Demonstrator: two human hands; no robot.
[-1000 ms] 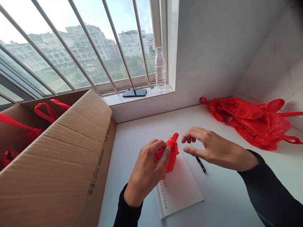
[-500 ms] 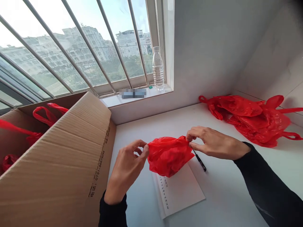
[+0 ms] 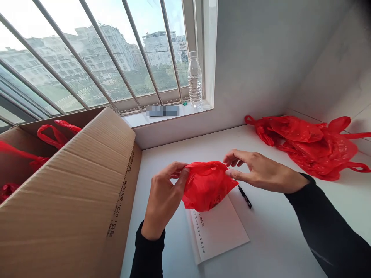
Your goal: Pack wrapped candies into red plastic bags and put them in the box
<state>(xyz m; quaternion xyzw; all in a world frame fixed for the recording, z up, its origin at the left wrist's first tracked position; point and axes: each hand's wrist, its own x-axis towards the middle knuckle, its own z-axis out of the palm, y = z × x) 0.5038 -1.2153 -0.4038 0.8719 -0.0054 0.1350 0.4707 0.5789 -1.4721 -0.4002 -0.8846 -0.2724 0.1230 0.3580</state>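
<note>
A red plastic bag [image 3: 209, 188] hangs above the table, over the top part of an open notebook [image 3: 223, 231]. My left hand [image 3: 166, 197] pinches the bag's upper left edge between thumb and fingers. At the bag's upper right corner is my right hand [image 3: 255, 172], its thumb and fingers apart; the thumb tip is at or very near the plastic. A black pen [image 3: 245, 197] lies on the table just right of the notebook, below my right hand. The bag covers the notebook's far part.
On the left stands an open cardboard box [image 3: 72, 197] with red bags [image 3: 53, 135] inside. More red plastic bags [image 3: 313, 143] lie piled at the back right. A water bottle [image 3: 195, 83] and a blurred-out flat item [image 3: 162, 111] rest on the windowsill [image 3: 139, 120].
My right hand's fingers have opened from their pinch on the bag's right corner. My left hand has shifted slightly right and up, still pinching the bag. The view has tilted a little.
</note>
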